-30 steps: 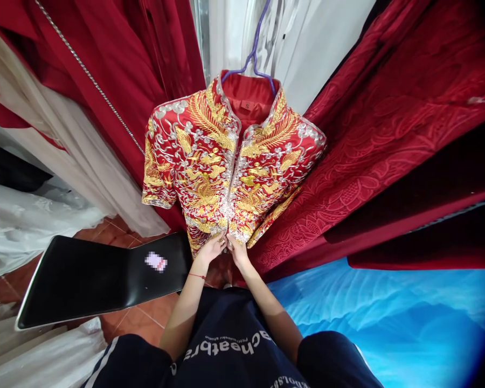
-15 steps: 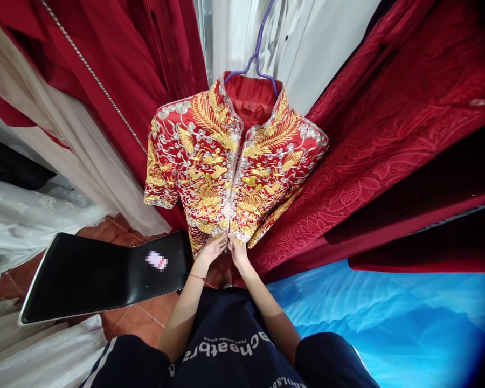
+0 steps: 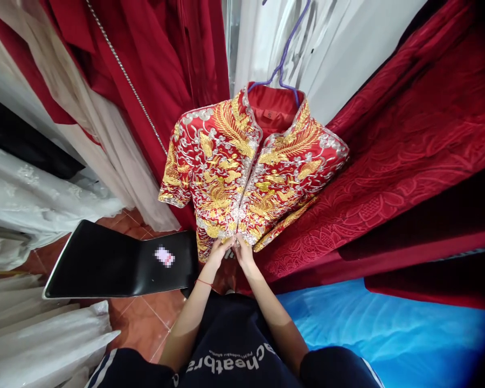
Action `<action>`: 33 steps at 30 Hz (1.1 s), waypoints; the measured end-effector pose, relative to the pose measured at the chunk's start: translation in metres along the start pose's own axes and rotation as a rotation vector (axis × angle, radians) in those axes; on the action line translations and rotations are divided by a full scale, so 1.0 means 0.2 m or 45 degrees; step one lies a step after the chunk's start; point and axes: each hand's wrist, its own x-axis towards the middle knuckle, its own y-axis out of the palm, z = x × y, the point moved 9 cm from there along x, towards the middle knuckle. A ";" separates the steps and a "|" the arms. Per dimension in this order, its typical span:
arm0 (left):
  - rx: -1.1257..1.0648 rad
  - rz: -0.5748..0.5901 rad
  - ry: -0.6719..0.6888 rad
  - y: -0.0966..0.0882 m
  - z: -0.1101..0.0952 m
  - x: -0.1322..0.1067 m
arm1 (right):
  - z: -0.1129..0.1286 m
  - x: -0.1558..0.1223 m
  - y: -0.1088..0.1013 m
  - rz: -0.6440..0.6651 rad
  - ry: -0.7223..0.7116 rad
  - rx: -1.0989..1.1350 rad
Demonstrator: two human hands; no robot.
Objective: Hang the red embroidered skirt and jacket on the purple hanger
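Observation:
A red short-sleeved jacket [image 3: 242, 172] thick with gold and silver embroidery hangs on a purple hanger [image 3: 285, 56] in front of me. Both my hands meet at its bottom hem, at the front opening. My left hand [image 3: 219, 249] pinches the left panel's lower edge. My right hand [image 3: 243, 249] pinches the right panel's lower edge right beside it. The fingertips are partly hidden by the cloth.
A black chair seat [image 3: 117, 261] stands at my left over red floor tiles [image 3: 139, 318]. Dark red embroidered fabric [image 3: 396, 156] hangs on the right, red and white garments [image 3: 117, 97] on the left. Blue cloth [image 3: 380, 334] lies at lower right, white dresses [image 3: 32, 345] at lower left.
My view has swung left and slightly down, so the jacket and my hands now sit further right in the picture. My hands stay closed on the jacket's hem.

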 end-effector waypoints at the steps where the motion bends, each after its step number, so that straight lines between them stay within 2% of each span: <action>1: -0.011 -0.014 0.018 0.00 0.00 -0.01 | 0.00 0.00 0.01 0.016 0.002 0.007; 5: -0.087 -0.105 0.093 -0.02 0.02 -0.06 | -0.02 -0.02 0.01 0.103 0.044 0.010; 10: -0.194 -0.176 0.180 -0.03 0.08 -0.13 | -0.05 -0.07 -0.05 0.200 0.128 -0.028; 15: -0.265 -0.118 0.160 0.05 0.10 -0.12 | 0.01 -0.09 -0.10 0.199 0.097 -0.068; 20: -0.273 -0.054 0.104 0.12 0.12 -0.13 | 0.07 -0.14 -0.10 0.162 0.036 -0.104; 23: -0.277 -0.081 0.086 0.10 0.13 -0.14 | 0.06 -0.15 -0.09 0.122 -0.008 -0.103; 27: -0.280 -0.161 0.078 0.02 0.13 -0.14 | 0.01 -0.15 -0.05 0.086 -0.039 -0.119; 33: -0.248 -0.203 0.095 -0.04 0.06 -0.15 | -0.05 -0.13 -0.02 0.044 -0.102 -0.144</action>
